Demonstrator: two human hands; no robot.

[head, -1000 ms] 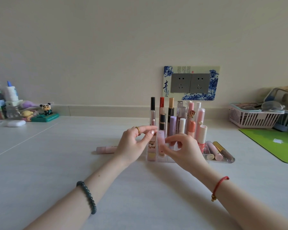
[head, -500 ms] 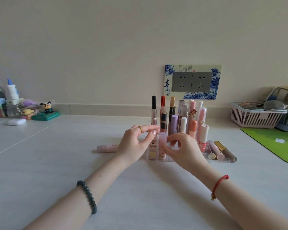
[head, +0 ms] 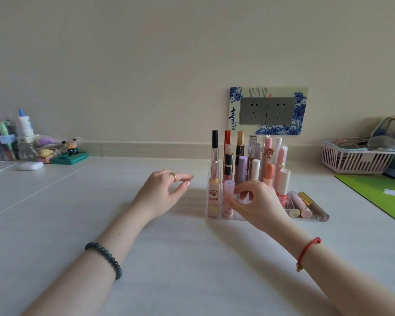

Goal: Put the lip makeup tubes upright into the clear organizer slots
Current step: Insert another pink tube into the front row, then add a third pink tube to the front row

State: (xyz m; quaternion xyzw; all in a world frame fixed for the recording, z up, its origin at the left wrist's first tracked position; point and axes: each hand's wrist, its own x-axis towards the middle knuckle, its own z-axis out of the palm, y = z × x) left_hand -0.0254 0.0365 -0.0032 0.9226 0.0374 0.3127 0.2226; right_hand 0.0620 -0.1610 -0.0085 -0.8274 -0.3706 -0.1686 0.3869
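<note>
Your clear organizer [head: 207, 198] is nearly full of lip tubes standing straight up, with the tall tubes [head: 240, 153] at the back. In the front row, a square pink tube with a bear [head: 213, 194] stands at the left. The pale pink tube [head: 229, 189] stands right beside it. Some loose tubes [head: 314, 207] lie flat just right of the organizer.

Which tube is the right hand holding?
The short frosted pink tube, front row, just right of the bear-print tube. The right hand pinches it and touches no other tube.
</note>
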